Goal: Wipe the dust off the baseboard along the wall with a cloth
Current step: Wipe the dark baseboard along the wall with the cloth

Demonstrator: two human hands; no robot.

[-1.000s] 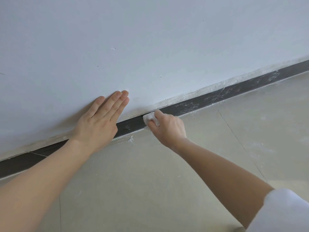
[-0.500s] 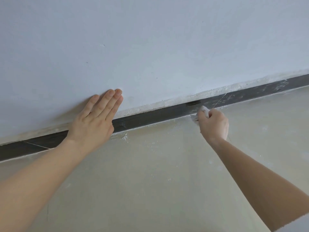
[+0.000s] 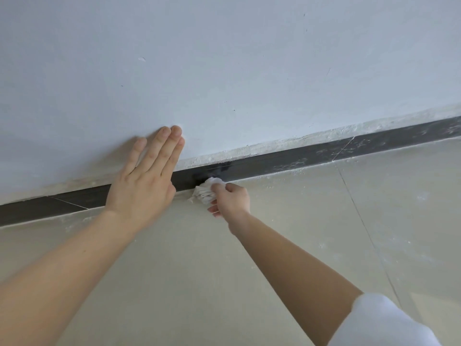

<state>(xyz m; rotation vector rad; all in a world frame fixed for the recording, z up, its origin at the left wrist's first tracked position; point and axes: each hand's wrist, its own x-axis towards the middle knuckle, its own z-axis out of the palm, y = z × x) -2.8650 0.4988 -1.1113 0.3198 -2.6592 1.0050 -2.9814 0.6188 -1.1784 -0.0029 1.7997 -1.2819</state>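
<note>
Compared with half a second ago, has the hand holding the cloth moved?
Yes. The right hand, gripping the cloth, slid left along the baseboard, away from the diagonal seam in it, toward the left hand on the wall.

We have one wide-angle view from the head, facing forward and down, close to the wall [image 3: 249, 58], baseboard [image 3: 299, 161] and floor [image 3: 174, 270], all tilted.

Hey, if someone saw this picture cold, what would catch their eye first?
Probably the left hand, lying flat on the pale wall at centre left, fingers straight. Just right of it, the right hand grips a crumpled white cloth against the dark baseboard, which shows white dust streaks farther right.
</note>
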